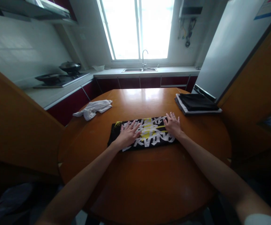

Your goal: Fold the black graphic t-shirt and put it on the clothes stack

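Note:
A black garment [149, 137] with white and yellow lettering lies folded into a long strip in the middle of the round wooden table [145, 184]. My left hand [128, 134] rests flat on its left part, fingers spread. My right hand [172, 125] presses flat on its right end, fingers apart. Neither hand grips the cloth.
A crumpled white cloth [93, 109] lies at the table's far left. A stack of folded dark and white clothes [196, 103] sits at the far right. Behind are a counter with a stove and pans [59, 76], a sink [140, 69] under the window, and a fridge [231, 47] on the right.

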A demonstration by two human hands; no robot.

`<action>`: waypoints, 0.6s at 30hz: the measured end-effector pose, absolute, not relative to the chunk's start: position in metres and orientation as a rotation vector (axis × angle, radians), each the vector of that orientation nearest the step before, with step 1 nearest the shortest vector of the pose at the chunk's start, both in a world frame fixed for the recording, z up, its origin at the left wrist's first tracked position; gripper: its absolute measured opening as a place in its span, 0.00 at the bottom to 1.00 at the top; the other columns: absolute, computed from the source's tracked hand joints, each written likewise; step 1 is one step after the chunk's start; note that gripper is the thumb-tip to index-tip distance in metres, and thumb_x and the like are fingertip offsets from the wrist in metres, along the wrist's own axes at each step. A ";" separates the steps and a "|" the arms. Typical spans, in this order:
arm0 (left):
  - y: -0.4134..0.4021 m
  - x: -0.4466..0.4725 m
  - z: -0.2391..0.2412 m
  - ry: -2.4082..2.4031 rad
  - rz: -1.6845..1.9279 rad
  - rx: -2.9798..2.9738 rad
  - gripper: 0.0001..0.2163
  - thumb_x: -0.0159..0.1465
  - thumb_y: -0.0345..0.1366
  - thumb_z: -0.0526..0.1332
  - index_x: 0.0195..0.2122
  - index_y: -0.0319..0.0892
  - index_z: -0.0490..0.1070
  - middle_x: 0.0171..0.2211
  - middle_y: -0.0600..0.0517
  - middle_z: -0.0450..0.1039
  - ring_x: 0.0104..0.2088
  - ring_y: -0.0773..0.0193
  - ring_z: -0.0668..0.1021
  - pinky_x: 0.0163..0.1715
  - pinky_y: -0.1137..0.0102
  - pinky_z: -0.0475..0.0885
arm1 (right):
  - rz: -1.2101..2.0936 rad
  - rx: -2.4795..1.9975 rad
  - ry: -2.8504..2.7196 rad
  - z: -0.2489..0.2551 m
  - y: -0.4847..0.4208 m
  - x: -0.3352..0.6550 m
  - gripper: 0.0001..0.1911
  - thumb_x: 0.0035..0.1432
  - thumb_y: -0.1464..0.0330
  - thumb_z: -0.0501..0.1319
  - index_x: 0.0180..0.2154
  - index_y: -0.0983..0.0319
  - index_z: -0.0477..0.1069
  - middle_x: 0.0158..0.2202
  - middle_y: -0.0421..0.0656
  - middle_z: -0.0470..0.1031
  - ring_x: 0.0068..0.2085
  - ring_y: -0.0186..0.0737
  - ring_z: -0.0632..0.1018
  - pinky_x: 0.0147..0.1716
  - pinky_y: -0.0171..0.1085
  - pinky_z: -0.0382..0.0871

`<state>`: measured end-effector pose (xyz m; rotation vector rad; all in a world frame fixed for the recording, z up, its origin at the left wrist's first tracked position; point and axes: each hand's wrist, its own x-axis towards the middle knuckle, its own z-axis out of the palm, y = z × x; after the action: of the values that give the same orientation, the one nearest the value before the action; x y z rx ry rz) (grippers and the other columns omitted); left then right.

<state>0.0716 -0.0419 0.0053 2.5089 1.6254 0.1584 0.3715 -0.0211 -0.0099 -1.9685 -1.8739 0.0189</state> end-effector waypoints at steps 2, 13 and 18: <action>-0.034 0.056 0.006 1.788 0.129 2.420 0.30 0.72 0.54 0.45 0.73 0.50 0.51 0.75 0.44 0.40 0.73 0.40 0.44 0.65 0.34 0.41 | -0.028 -1.890 -1.922 -0.006 -0.028 0.362 0.29 0.72 0.59 0.45 0.67 0.66 0.60 0.72 0.56 0.53 0.72 0.53 0.53 0.68 0.60 0.41; 0.005 -0.038 0.024 2.086 0.216 2.149 0.22 0.67 0.43 0.58 0.58 0.40 0.74 0.59 0.39 0.73 0.59 0.53 0.74 0.58 0.66 0.67 | -0.022 -1.800 -2.034 -0.011 -0.040 0.346 0.28 0.71 0.60 0.47 0.65 0.64 0.64 0.72 0.54 0.55 0.72 0.54 0.55 0.68 0.62 0.44; 0.009 -0.057 0.031 2.122 0.232 1.918 0.13 0.65 0.46 0.62 0.37 0.42 0.81 0.42 0.41 0.82 0.44 0.52 0.82 0.41 0.69 0.72 | -0.034 -1.788 -2.042 -0.012 -0.038 0.347 0.27 0.70 0.60 0.48 0.64 0.64 0.67 0.71 0.54 0.56 0.71 0.54 0.56 0.67 0.62 0.46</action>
<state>-0.0567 0.0089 0.0310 1.9177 2.1220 0.2316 0.3470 -0.0383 -0.0121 -1.7879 -2.0416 -0.0341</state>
